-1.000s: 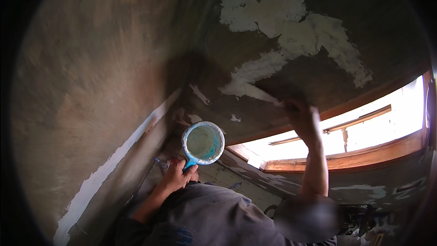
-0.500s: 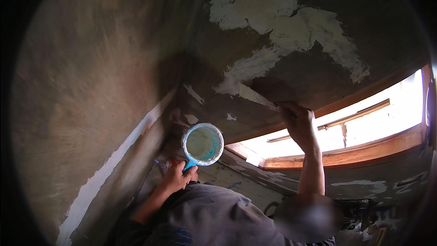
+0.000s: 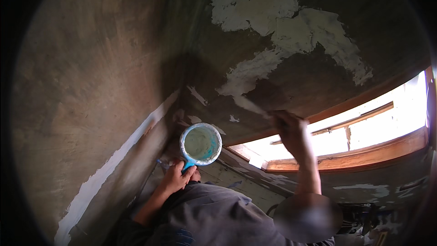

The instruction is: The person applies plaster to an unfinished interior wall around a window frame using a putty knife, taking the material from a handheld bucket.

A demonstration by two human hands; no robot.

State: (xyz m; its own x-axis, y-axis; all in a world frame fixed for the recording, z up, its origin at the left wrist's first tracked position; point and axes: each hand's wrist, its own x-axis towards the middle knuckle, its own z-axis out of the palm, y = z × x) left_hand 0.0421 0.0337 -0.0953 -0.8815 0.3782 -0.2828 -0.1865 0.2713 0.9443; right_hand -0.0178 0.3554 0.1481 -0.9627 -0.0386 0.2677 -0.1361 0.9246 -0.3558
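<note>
Ceiling (image 3: 136, 64), dark and patched with white putty (image 3: 273, 27), spreads above the person, whose right hand (image 3: 291, 130) grips a putty knife (image 3: 249, 105) angled up-left into that patch, while the left hand (image 3: 175, 177) clasps a blue mug (image 3: 200, 143) lower-left.

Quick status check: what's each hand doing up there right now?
Left hand grips blue mug by its handle. Right hand presses putty knife to ceiling. White patches overhead. Nothing blocking.
</note>
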